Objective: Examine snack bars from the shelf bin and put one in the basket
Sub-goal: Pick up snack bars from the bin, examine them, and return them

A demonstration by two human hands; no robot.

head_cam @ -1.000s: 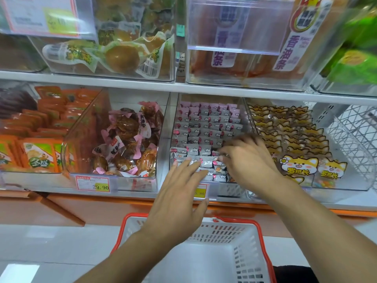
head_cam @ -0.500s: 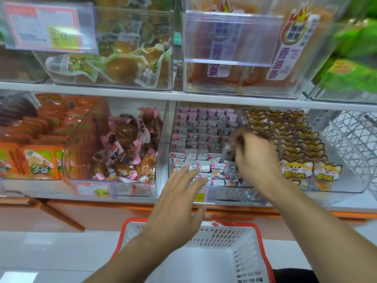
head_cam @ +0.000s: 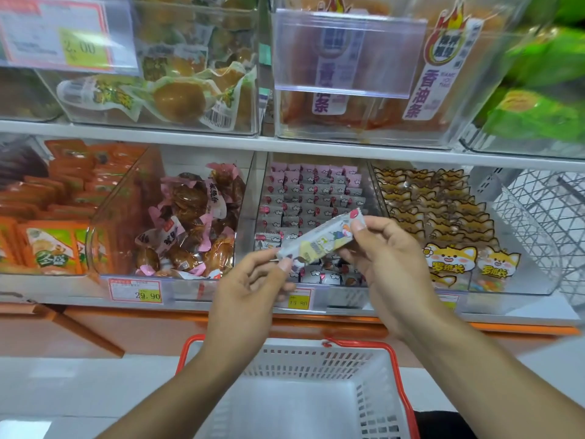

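**Both hands pinch one snack bar**

The left hand (head_cam: 250,289) pinches the lower end of the snack bar (head_cam: 319,239); the right hand (head_cam: 389,264) pinches its upper end. The bar tilts toward 2 o'clock before the shelf bin (head_cam: 311,299), with the white basket (head_cam: 392,359) at 6 o'clock.

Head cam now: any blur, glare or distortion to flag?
Head view: green packs top right smeared by blur; glare on the empty tag holder; wide-angle bends the shelf edge; snack bar, pinched by left hand and right hand, reads fairly sharp.
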